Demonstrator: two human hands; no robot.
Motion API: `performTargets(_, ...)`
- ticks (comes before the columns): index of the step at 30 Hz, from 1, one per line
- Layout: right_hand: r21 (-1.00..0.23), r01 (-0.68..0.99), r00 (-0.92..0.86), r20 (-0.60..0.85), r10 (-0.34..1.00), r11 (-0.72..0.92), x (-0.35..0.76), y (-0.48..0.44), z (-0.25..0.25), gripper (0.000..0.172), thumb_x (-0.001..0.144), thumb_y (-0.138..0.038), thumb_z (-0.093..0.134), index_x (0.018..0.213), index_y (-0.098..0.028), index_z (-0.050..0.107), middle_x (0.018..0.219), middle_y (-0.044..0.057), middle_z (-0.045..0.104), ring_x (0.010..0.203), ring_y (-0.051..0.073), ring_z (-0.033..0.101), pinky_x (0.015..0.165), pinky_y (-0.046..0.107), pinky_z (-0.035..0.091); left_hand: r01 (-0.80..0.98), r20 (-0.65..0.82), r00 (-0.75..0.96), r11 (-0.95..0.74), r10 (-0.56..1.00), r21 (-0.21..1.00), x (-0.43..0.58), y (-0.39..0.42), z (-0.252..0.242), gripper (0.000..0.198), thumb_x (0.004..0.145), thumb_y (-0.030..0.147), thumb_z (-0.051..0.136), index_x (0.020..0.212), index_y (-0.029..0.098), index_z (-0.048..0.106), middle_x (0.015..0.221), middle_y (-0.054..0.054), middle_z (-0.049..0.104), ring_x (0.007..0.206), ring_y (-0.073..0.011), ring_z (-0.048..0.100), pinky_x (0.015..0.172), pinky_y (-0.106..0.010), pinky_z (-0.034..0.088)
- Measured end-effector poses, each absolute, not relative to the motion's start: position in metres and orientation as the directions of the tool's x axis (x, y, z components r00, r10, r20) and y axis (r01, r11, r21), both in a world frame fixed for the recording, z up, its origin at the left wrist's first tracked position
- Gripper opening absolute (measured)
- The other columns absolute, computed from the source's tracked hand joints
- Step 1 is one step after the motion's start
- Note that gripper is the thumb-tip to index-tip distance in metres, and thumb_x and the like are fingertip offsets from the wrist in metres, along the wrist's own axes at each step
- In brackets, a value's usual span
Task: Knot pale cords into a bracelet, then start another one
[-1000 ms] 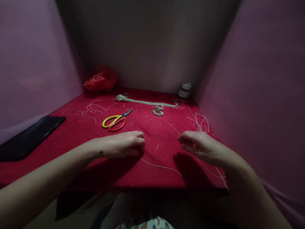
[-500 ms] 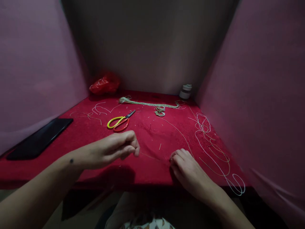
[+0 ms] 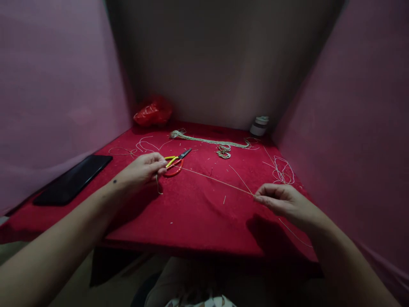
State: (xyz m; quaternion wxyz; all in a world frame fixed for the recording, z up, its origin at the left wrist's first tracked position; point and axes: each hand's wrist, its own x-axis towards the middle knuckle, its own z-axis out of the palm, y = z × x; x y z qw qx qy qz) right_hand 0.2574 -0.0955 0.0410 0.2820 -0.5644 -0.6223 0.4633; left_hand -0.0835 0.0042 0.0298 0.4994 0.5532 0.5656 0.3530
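Observation:
A thin tan cord (image 3: 211,177) runs taut between my two hands above the red cloth. My left hand (image 3: 145,168) pinches one end, and a short tail dangles below its fingers. It is right in front of the scissors (image 3: 174,165), partly covering their yellow handle loop; the red loop and dark blades show. My right hand (image 3: 284,200) is closed in a pinch on the cord's other end, and a loose length slants up and away from its fingertips.
A black phone (image 3: 73,179) lies at left. Behind are a red plastic bag (image 3: 153,113), a bundle of pale green cords (image 3: 211,140), a small coiled cord (image 3: 223,152) and a white jar (image 3: 259,126). Loose cord (image 3: 283,171) tangles at right. Pink sheets (image 3: 64,85) wall both sides.
My hands have lifted and spread apart, left hand toward the scissors, right hand rightward and up. The cord between them is now pulled straight. The view has shifted slightly.

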Motion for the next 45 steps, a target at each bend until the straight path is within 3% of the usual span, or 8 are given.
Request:
performTargets(5, -0.781, 0.624, 0.079, 0.017, 0.997, -0.037, 0.25, -0.044, 0.058, 0.027, 0.079, -0.041, 0.053, 0.08, -0.014, 0.06, 0.054, -0.003, 0.041, 0.047, 0.007, 0.033, 0.045, 0.022, 0.026, 0.568, 0.0, -0.003, 0.001, 1.0, 0.823, -0.085, 0.041, 0.031, 0.02, 0.077, 0.032, 0.044, 0.062, 0.018, 0.043, 0.046, 0.004, 0.04, 0.036, -0.0067, 0.032, 0.039, -0.019, 0.023)
performTargets(7, -0.552, 0.834, 0.105, 0.14, 0.985, -0.01, 0.241, -0.016, 0.053, 0.027, 0.082, -0.031, 0.044, 0.082, -0.012, 0.062, 0.063, 0.002, 0.052, 0.052, 0.01, 0.041, 0.05, 0.024, 0.031, 0.643, 0.015, 0.013, -0.02, 1.0, 0.766, -0.081, 0.052, 0.035, 0.022, 0.074, 0.028, 0.046, 0.055, 0.017, 0.043, 0.041, 0.003, 0.036, 0.037, -0.0076, 0.032, 0.041, -0.021, 0.02)
performTargets(12, -0.398, 0.917, -0.011, 0.022, 1.0, 0.018, 0.218, 0.008, 0.023, 0.013, 0.072, -0.018, 0.055, 0.067, -0.012, 0.066, 0.065, 0.01, 0.061, 0.06, 0.015, 0.053, 0.057, 0.027, 0.033, 0.762, 0.022, 0.158, -0.136, 0.987, 0.633, -0.077, 0.044, 0.037, 0.016, 0.066, 0.02, 0.056, 0.052, 0.015, 0.049, 0.048, 0.001, 0.044, 0.047, -0.0091, 0.038, 0.047, -0.022, 0.021)
performTargets(18, -0.371, 0.921, -0.161, -0.079, 0.984, 0.121, 0.217, -0.066, 0.016, 0.017, 0.081, -0.026, 0.051, 0.08, -0.017, 0.065, 0.077, 0.009, 0.066, 0.067, 0.016, 0.057, 0.06, 0.025, 0.036, 0.692, -0.202, 0.482, -0.229, 0.853, 0.685, -0.081, -0.019, 0.025, 0.02, 0.079, 0.035, 0.048, 0.07, 0.017, 0.048, 0.059, 0.002, 0.047, 0.053, -0.0104, 0.041, 0.051, -0.021, 0.031)
performTargets(24, -0.497, 0.866, -0.127, -0.1, 0.987, 0.061, 0.223, -0.138, 0.01, 0.02, 0.086, -0.032, 0.046, 0.085, -0.019, 0.062, 0.075, 0.007, 0.065, 0.065, 0.017, 0.058, 0.058, 0.027, 0.037, 0.598, -0.327, 0.544, -0.084, 0.773, 0.797, -0.062, -0.074, 0.022, 0.019, 0.084, 0.036, 0.046, 0.08, 0.017, 0.047, 0.062, 0.002, 0.052, 0.051, -0.0084, 0.042, 0.046, -0.018, 0.033)
performTargets(33, -0.878, 0.375, -0.101, -0.357, 0.929, -0.297, 0.206, -0.201, -0.021, 0.036, 0.085, -0.048, 0.048, 0.08, -0.015, 0.062, 0.052, -0.002, 0.049, 0.043, 0.006, 0.037, 0.042, 0.02, 0.026, 0.489, -0.365, 0.534, 0.074, 0.763, 0.869, -0.048, -0.114, 0.004, 0.019, 0.085, 0.034, 0.046, 0.097, 0.02, 0.044, 0.063, 0.004, 0.056, 0.041, -0.0054, 0.043, 0.038, -0.015, 0.029)
performTargets(39, -0.819, -0.253, -0.15, -0.492, 0.858, -0.514, 0.188, -0.202, -0.04, 0.034, 0.072, -0.043, 0.067, 0.086, -0.012, 0.062, 0.066, 0.007, 0.065, 0.05, 0.012, 0.059, 0.048, 0.022, 0.043, 0.341, -0.455, 0.581, 0.305, 0.675, 0.889, -0.046, -0.124, -0.001, 0.024, 0.084, 0.038, 0.048, 0.096, 0.018, 0.042, 0.073, 0.0, 0.06, 0.043, -0.0064, 0.05, 0.035, -0.014, 0.028)
performTargets(45, -0.757, -0.385, -0.217, -0.481, 0.849, -0.527, 0.181, -0.204, -0.052, 0.031, 0.074, -0.032, 0.069, 0.095, -0.011, 0.063, 0.086, 0.012, 0.069, 0.076, 0.017, 0.066, 0.074, 0.032, 0.05, 0.367, -0.416, 0.585, 0.23, 0.696, 0.901, -0.053, -0.138, -0.014, 0.026, 0.086, 0.039, 0.046, 0.102, 0.019, 0.042, 0.086, -0.004, 0.064, 0.047, -0.008, 0.056, 0.038, -0.016, 0.035)
